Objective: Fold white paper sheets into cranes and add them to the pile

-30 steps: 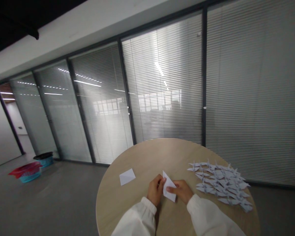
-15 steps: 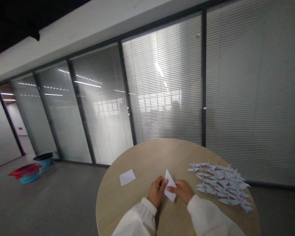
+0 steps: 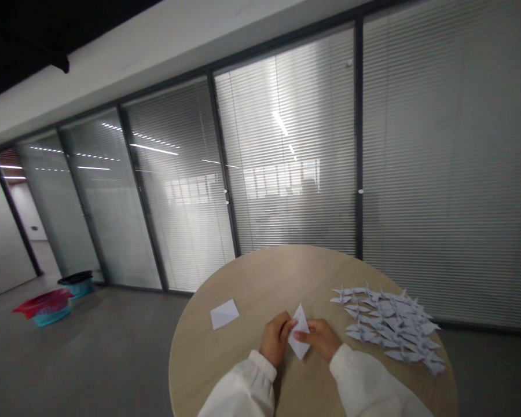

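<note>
A folded piece of white paper (image 3: 301, 348), shaped like a narrow diamond, is held between my two hands above the front half of the table. My left hand (image 3: 275, 337) grips its left edge, thumb on the paper and fingers curled. From the other side my right hand (image 3: 322, 338) pinches it, with the thumb lying across the front face. The fingers behind the paper are hidden. To the right lie many folded white paper cranes (image 3: 391, 324), set close together in rows. A flat stack or sheet of white paper (image 3: 224, 314) lies to the left.
The round wooden table (image 3: 293, 263) stands close to a glass partition (image 3: 286, 202) with blinds. On the floor at far left are a blue basket with a red liner (image 3: 47, 307) and another with a black liner (image 3: 78, 284).
The folded paper has turned slightly between my hands, its top tip shifting right and its bottom tip left. Both hands keep their hold in nearly the same place.
</note>
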Tool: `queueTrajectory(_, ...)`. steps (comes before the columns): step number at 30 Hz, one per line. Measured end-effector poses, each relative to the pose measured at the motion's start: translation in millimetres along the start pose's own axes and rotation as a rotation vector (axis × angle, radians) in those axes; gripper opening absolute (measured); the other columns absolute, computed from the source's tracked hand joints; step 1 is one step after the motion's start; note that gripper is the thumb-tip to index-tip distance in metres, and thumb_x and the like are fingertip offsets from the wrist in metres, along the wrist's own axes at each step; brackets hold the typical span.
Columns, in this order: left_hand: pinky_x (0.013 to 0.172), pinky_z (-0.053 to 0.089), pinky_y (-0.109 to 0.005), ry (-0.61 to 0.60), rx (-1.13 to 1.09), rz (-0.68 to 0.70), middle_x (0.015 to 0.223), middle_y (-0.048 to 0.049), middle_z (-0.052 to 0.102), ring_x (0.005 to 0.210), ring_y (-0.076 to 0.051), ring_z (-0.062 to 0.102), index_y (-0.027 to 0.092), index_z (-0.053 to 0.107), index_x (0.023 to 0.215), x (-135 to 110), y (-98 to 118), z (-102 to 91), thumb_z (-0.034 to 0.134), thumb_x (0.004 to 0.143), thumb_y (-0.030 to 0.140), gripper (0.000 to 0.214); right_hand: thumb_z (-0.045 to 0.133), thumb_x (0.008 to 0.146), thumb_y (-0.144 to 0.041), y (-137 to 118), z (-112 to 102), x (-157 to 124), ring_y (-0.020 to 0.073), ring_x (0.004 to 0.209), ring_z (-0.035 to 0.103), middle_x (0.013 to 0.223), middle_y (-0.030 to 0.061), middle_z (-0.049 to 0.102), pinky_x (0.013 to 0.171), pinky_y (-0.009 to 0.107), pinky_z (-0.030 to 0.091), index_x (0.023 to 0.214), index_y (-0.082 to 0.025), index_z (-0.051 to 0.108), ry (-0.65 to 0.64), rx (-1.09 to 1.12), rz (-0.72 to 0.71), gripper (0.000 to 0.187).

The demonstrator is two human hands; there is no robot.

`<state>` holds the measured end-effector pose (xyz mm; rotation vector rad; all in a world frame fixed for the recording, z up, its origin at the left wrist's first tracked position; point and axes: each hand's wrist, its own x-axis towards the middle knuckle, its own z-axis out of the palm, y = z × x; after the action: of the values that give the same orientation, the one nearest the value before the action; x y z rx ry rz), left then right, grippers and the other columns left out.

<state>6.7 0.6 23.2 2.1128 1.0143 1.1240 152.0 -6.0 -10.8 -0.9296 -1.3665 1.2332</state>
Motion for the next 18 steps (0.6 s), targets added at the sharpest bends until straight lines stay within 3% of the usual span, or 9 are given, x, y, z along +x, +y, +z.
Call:
queueTrajectory(9, 0.050, 0.028, -0.020, 0.009, -0.031, -0.072, 0.052, 0.0046, 0.042, 0.052, -0.010, 0.038, 0.016, 0.049, 0.061, 1.4, -7.8, 2.6, 0.041, 0.077, 0.046, 0.035, 0.068, 0.049, -0.051, -2.4, -3.3, 0.5, 0.0227, 0.069, 0.061, 0.067, 0.0071, 0.067, 0.063, 0.032, 0.047, 0.080, -0.010, 0.067, 0.094, 0.004, -0.037, 0.052)
queueTrajectory(18, 0.053, 0.029, -0.022, 0.051, 0.068, 0.015, 0.054, 0.0016, 0.046, 0.056, -0.013, 0.043, 0.018, 0.048, 0.058, -0.6, -2.0, -3.0, 0.039, 0.079, 0.043, 0.034, 0.070, 0.048, -0.049, 1.1, -0.9, 2.1, 0.0211, 0.064, 0.061, 0.066, 0.0069, 0.067, 0.062, 0.032, 0.047, 0.077, -0.010, 0.067, 0.062, 0.040, -0.035, 0.049)
